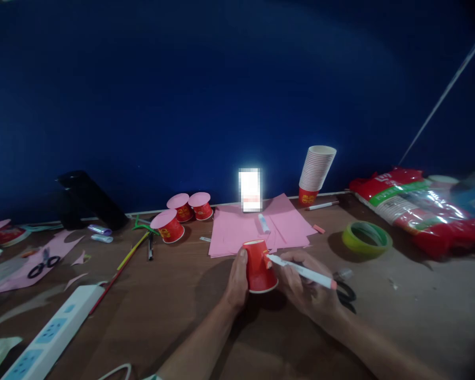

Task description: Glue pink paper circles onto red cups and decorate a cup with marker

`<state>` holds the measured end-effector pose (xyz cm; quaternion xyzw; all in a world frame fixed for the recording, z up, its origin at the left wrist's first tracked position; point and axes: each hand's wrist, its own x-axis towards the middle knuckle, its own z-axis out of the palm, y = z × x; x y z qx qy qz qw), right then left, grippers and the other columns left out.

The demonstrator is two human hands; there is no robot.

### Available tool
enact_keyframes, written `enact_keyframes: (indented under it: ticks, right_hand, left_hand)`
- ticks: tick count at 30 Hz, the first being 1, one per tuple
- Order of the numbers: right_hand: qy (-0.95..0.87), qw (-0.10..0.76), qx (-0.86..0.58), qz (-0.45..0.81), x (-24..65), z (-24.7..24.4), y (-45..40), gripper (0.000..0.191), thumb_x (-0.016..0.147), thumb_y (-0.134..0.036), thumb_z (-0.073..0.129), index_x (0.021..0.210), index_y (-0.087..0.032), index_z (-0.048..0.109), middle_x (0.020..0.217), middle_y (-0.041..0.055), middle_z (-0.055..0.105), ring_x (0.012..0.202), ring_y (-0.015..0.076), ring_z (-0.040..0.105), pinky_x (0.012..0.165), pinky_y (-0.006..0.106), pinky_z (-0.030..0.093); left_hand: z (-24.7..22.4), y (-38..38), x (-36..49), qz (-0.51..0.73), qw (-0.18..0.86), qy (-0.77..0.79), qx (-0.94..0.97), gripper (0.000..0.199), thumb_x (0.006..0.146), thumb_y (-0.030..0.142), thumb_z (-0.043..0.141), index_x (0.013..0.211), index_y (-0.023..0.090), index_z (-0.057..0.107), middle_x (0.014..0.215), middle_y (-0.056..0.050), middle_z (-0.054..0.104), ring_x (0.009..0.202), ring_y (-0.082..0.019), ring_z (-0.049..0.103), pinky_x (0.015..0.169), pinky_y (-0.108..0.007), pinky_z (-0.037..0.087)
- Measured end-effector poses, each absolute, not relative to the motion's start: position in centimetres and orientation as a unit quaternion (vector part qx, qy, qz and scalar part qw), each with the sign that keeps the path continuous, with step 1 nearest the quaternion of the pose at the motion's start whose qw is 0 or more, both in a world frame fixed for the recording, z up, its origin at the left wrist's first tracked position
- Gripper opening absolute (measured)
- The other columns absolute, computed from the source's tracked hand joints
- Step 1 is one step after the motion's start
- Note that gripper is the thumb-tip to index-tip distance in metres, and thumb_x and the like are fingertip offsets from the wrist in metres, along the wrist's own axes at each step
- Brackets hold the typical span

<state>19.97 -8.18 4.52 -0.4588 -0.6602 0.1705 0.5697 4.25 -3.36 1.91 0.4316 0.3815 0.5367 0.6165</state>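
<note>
An upside-down red paper cup [258, 272] is gripped along its left side by my left hand [237, 279]. In my right hand [301, 285] is a white marker [306, 272] with an orange-red end, its other end at the cup's right side, by the gold print. Behind the cup lie pink paper sheets [237, 232] with a glue stick [263, 224] on top. Scissors [345, 293] lie partly hidden behind my right hand. Several red cups with pink paper discs on top, such as this cup [172, 232], stand at the back left.
A tall stack of paper cups [316, 169] leans at the back right. Nearby are a roll of green tape [366, 240] and a red plastic package [419, 206]. At left lie a white power strip [51, 335], black-handled scissors [43, 266] and pink scraps. A bright blurred screen [250, 190] stands behind.
</note>
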Motion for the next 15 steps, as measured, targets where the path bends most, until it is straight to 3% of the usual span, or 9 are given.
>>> enact_keyframes:
  ticks: [5,10,15]
  right_hand:
    - [-0.658,0.569,-0.467,0.159,19.87,4.49,-8.23,0.013,0.081,-0.018,0.06,0.093,-0.024,0.062,0.083,0.0021,0.069,0.07,0.0183,0.066,0.064,0.028,0.054]
    - [-0.663,0.563,-0.468,0.156,19.84,4.49,-8.23,0.01,0.084,-0.02,0.057,0.092,-0.023,0.062,0.082,0.0024,0.069,0.07,0.0178,0.066,0.064,0.028,0.053]
    - [-0.674,0.557,-0.463,0.143,19.86,4.65,-8.23,0.01,0.085,-0.018,0.057,0.093,-0.021,0.062,0.082,0.0032,0.068,0.072,0.018,0.065,0.064,0.028,0.053]
  left_hand:
    - [2.72,-3.78,4.25,0.509,0.625,0.387,0.447,0.054,0.082,0.06,0.049,0.104,0.014,0.065,0.091,-0.008,0.07,0.084,-0.021,0.062,0.078,-0.032,0.048]
    - [2.1,-3.74,4.21,0.512,0.633,0.374,0.444,0.051,0.086,0.056,0.047,0.109,0.014,0.063,0.101,-0.009,0.068,0.09,-0.02,0.061,0.082,-0.03,0.047]
    - [2.09,-3.79,4.28,0.514,0.638,0.361,0.445,0.047,0.087,0.054,0.046,0.104,0.013,0.063,0.092,-0.007,0.069,0.079,-0.019,0.062,0.074,-0.029,0.048]
